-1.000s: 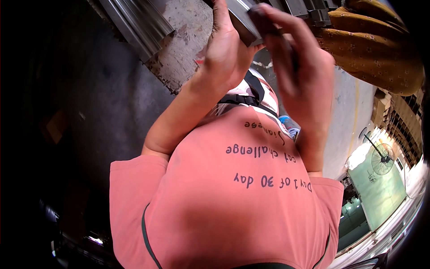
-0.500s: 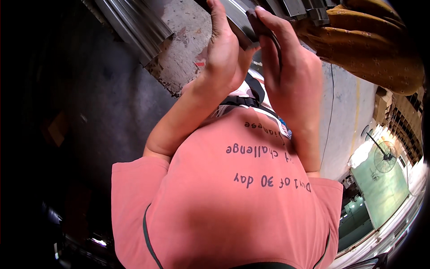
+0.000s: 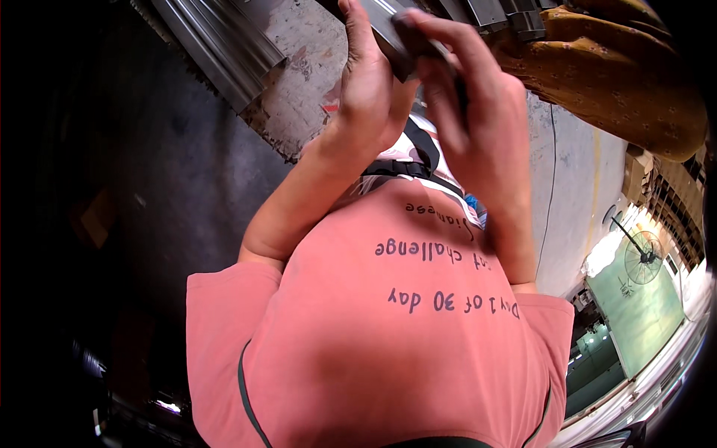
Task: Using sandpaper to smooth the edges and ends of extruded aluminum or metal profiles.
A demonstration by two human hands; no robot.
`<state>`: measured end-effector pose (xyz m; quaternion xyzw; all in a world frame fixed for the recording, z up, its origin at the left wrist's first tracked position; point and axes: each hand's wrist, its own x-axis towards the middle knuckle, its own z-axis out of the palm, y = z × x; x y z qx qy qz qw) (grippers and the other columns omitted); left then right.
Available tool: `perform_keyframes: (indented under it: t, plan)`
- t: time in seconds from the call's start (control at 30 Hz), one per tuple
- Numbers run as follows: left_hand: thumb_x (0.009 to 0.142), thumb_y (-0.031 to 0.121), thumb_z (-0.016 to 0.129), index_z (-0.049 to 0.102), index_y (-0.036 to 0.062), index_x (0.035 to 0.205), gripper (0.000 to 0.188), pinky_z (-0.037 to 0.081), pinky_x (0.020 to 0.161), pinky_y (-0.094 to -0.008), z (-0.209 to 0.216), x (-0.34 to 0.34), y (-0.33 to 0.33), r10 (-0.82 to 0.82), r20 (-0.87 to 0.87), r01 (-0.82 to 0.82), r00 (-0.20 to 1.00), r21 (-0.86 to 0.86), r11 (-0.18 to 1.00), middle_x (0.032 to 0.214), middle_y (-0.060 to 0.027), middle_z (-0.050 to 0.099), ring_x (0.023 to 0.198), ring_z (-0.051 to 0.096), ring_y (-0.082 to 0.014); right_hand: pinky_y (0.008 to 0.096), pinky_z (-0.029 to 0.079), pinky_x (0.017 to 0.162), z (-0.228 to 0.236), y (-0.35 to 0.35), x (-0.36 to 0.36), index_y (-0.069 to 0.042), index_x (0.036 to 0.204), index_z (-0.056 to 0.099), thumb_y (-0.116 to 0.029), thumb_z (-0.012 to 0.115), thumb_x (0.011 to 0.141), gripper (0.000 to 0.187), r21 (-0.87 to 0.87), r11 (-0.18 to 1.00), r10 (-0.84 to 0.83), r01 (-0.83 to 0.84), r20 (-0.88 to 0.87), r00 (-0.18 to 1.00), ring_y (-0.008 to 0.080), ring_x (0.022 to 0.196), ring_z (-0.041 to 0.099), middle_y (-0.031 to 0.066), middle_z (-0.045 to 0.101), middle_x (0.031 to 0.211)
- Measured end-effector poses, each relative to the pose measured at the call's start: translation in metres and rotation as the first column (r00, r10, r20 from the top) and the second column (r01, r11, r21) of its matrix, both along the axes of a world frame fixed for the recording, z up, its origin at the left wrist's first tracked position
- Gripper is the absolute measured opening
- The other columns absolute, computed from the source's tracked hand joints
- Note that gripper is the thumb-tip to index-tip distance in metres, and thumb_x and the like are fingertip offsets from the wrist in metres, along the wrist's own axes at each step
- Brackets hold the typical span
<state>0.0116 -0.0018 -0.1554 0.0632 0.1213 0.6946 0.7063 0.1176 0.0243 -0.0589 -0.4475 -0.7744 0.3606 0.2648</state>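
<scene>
At the top edge of the view, my left hand is closed around a shiny metal strip, with the thumb along its left side. The far end of that strip runs out of the picture. My right hand grips a dark, flat pad whose exact kind I cannot make out. The pad's upper end lies against the right side of the metal, and my right fingers are slightly blurred. Parts of both hands' fingers are hidden behind what they hold.
Long metal profiles lie at upper left, beside a rough concrete patch. More metal pieces sit at upper right, near a brown patterned cloth. A thin cable crosses the floor; a fan stands far right.
My right hand and the dark pad have shifted a little to the left, onto the metal strip. The left hand has moved slightly left with the strip still in it.
</scene>
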Motion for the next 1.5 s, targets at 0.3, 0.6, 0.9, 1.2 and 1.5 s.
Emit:
perform_keyframes:
  t: [0.3, 0.6, 0.9, 1.2, 1.5]
  plan:
    - [0.105, 0.064, 0.025, 0.049, 0.0046, 0.140, 0.073, 0.041, 0.110, -0.0386, 0.036, -0.001, 0.018, -0.111, -0.025, 0.098, 0.994, -0.293, 0.951, 0.132, -0.0121, 0.061, 0.124, 0.056, -0.0251, 0.0241, 0.049, 0.060, -0.007, 0.021, 0.012, 0.002, 0.127, 0.059, 0.005, 0.057, 0.096, 0.031, 0.203, 0.979, -0.010, 0.026, -0.079, 0.997, 0.0073, 0.066, 0.060, 0.0126, 0.074, 0.095]
    - [0.106, 0.061, 0.029, 0.049, 0.0094, 0.143, 0.066, 0.041, 0.109, -0.0358, 0.032, -0.006, 0.009, -0.093, 0.019, 0.094, 0.996, -0.278, 0.956, 0.133, -0.0089, 0.061, 0.123, 0.056, -0.0226, 0.0388, 0.053, 0.063, 0.017, 0.002, 0.001, -0.006, 0.122, 0.063, -0.005, 0.062, 0.094, 0.028, -0.164, 0.963, -0.248, 0.211, -0.251, 0.936, 0.0375, 0.074, 0.069, 0.0191, 0.072, 0.090]
    - [0.101, 0.072, 0.026, 0.047, -0.0015, 0.136, 0.084, 0.046, 0.104, -0.0383, 0.017, -0.017, 0.005, -0.257, -0.122, 0.210, 0.959, -0.307, 0.928, 0.127, -0.0163, 0.059, 0.118, 0.058, -0.0245, 0.0280, 0.050, 0.060, 0.001, -0.001, -0.001, -0.006, 0.127, 0.062, 0.000, 0.058, 0.096, 0.032, 0.003, 1.000, 0.006, -0.005, -0.065, 0.998, 0.0170, 0.063, 0.067, 0.0128, 0.073, 0.082]
    - [0.102, 0.070, 0.016, 0.039, 0.0085, 0.147, 0.080, 0.036, 0.115, -0.0438, 0.033, -0.005, 0.013, -0.149, -0.191, 0.067, 0.970, -0.378, 0.923, 0.138, -0.0099, 0.052, 0.133, 0.047, -0.0256, 0.0238, 0.044, 0.056, 0.010, 0.004, 0.015, -0.005, 0.128, 0.062, -0.002, 0.059, 0.097, 0.031, -0.115, 0.982, -0.163, 0.152, -0.089, 0.983, 0.0094, 0.061, 0.059, 0.0104, 0.074, 0.086]
    - [0.097, 0.078, 0.020, 0.048, 0.0028, 0.127, 0.085, 0.045, 0.102, -0.0390, 0.035, -0.007, 0.008, -0.208, -0.149, 0.140, 0.967, -0.374, 0.917, 0.117, -0.0135, 0.060, 0.109, 0.060, -0.0226, 0.0218, 0.044, 0.056, 0.017, -0.012, 0.005, -0.004, 0.131, 0.059, 0.005, 0.054, 0.096, 0.037, -0.091, 0.995, -0.047, 0.031, -0.176, 0.983, 0.0067, 0.061, 0.057, 0.0108, 0.075, 0.104]
